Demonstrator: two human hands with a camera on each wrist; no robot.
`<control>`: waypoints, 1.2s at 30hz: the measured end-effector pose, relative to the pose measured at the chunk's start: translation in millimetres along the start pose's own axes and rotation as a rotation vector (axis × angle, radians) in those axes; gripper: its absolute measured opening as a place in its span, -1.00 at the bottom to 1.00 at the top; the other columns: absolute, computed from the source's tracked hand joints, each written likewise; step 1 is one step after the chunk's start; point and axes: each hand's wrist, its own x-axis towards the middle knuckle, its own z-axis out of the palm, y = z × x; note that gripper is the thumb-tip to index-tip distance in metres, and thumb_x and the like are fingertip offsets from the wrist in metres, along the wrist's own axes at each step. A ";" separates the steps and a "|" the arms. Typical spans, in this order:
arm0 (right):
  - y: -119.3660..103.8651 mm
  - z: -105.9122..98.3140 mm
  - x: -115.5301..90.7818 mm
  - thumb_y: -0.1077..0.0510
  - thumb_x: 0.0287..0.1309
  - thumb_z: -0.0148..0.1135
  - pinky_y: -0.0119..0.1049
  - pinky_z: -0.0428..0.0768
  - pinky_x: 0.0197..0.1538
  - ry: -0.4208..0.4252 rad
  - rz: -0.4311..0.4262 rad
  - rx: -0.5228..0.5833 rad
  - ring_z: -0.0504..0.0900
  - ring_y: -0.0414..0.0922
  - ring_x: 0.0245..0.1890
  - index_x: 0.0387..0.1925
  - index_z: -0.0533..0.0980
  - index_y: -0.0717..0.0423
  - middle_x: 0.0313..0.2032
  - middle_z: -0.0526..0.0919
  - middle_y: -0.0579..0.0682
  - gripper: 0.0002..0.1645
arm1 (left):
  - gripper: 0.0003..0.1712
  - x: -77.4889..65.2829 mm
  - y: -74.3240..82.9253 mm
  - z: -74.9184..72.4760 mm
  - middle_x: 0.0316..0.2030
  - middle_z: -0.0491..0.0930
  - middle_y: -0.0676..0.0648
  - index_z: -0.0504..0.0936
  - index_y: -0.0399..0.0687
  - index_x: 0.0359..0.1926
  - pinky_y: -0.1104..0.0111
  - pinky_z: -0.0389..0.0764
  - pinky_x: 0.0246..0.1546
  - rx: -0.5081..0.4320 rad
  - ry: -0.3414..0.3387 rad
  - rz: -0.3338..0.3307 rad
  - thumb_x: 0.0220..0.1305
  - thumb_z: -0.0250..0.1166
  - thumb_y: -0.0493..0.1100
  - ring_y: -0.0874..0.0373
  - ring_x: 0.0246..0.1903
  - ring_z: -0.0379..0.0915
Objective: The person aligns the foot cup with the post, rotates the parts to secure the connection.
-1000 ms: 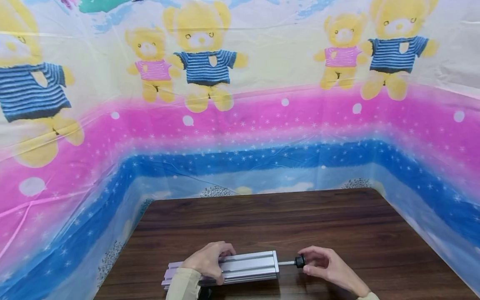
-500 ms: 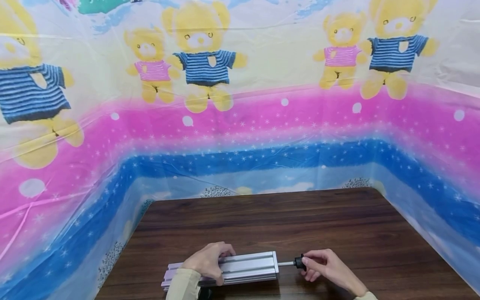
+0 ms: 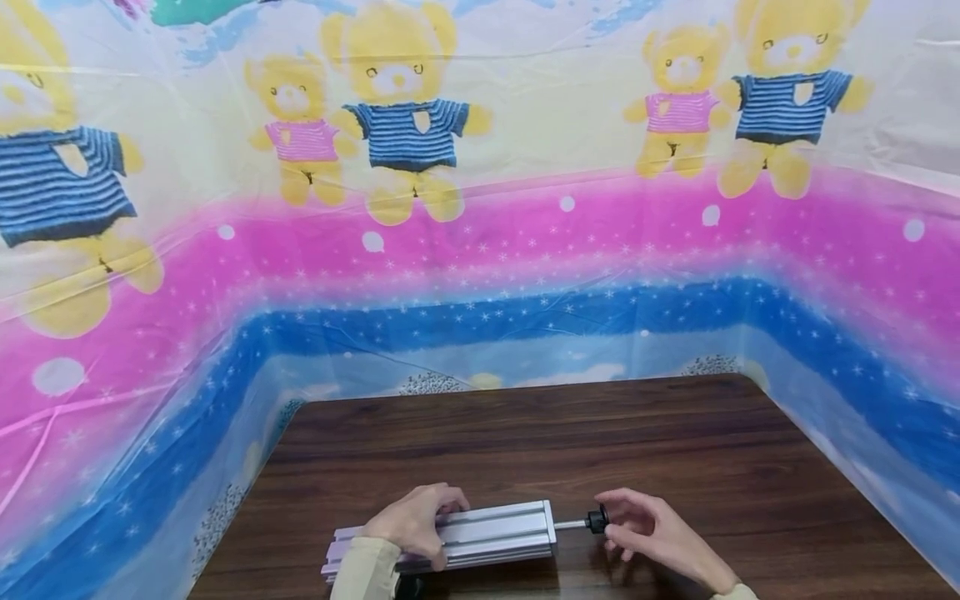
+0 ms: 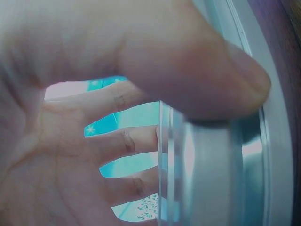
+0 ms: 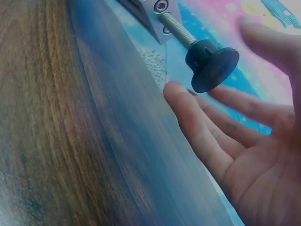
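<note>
A silver aluminium profile (image 3: 498, 533) with grooves lies on the table, angled slightly upward to the right. My left hand (image 3: 412, 523) grips it from above, thumb on the near side and fingers over the far side; the left wrist view shows the thumb (image 4: 202, 70) pressed on the metal. From the end plate (image 5: 162, 21) a threaded rod (image 5: 178, 29) sticks out, carrying a black levelling foot (image 5: 211, 66). Around that foot my right hand (image 3: 652, 533) is loosely spread. In the right wrist view its thumb stands away from the foot, and the fingers lie beneath and beside it.
The dark wood table (image 3: 525, 442) reaches back to a curtain (image 3: 517, 242) printed with teddy bears, which encloses the far side and both flanks. A black object (image 3: 408, 586), partly hidden, shows below the left wrist.
Half a second ago my right thumb and fingers pinched the black foot; now they are spread from it. My left hand and the profile stay in place.
</note>
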 end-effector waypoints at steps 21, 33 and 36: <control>-0.3 2.9 1.8 0.14 0.53 -0.03 -0.17 0.69 -0.45 0.009 -0.011 -0.048 0.76 -0.14 -0.48 -0.14 0.61 0.39 -0.39 0.78 0.15 -0.61 | -0.25 -0.9 2.8 2.1 -0.23 0.49 0.10 0.65 0.14 -0.10 0.33 0.50 -0.23 0.001 0.007 0.016 -0.52 0.51 -0.42 0.22 -0.28 0.38; -1.3 0.2 -4.6 0.18 0.46 0.07 -0.12 0.72 -0.25 0.011 0.001 -0.019 0.77 -0.08 -0.32 0.26 0.36 0.52 -0.19 0.71 0.24 -0.48 | -0.24 -1.7 3.7 2.2 -0.23 0.49 0.12 0.65 0.16 -0.11 0.33 0.50 -0.22 0.015 0.012 0.016 -0.54 0.51 -0.40 0.22 -0.28 0.39; -2.2 -1.9 -5.1 0.21 0.39 0.17 -0.09 0.72 -0.17 0.003 -0.020 -0.004 0.76 -0.09 -0.25 0.29 0.34 0.50 -0.09 0.68 0.24 -0.43 | -0.25 -0.9 4.9 2.3 -0.22 0.53 0.12 0.65 0.17 -0.12 0.29 0.53 -0.15 0.017 0.014 0.014 -0.55 0.52 -0.40 0.08 -0.11 0.50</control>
